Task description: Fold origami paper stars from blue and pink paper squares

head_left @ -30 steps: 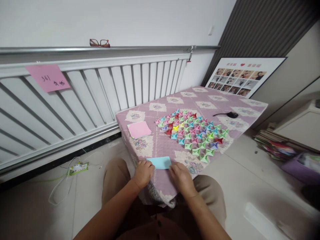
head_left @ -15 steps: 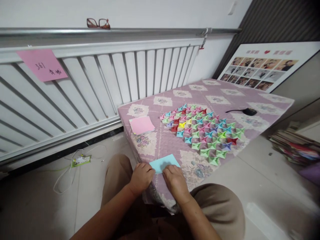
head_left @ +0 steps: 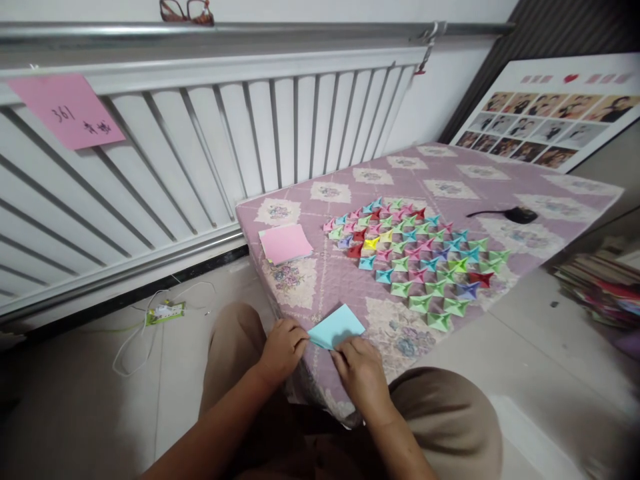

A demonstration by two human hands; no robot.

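Observation:
A light blue sheet of paper (head_left: 337, 327), folded over, lies tilted at the near corner of the cloth-covered table. My left hand (head_left: 287, 343) is closed on its left corner, fingertips pinching the edge. On the near right edge, my right hand (head_left: 361, 367) is closed on the paper with thumb and fingers together. Farther off stand rows of small folded paper pieces (head_left: 400, 265) in green, pink, blue, red and yellow. A stack of square paper (head_left: 286, 244), pink on top, rests at the left of the table.
The table (head_left: 330, 280) has a purple patterned cloth. A black corded object (head_left: 520, 214) lies at its right. Behind is a white radiator (head_left: 280, 133) with a pink note (head_left: 70, 113) and glasses (head_left: 187, 11). A power strip (head_left: 167, 312) sits on the floor.
The view has shifted slightly. The blue paper has turned, its left corner now lifted or narrowed in my left fingers, and my right hand has curled at its near right edge.

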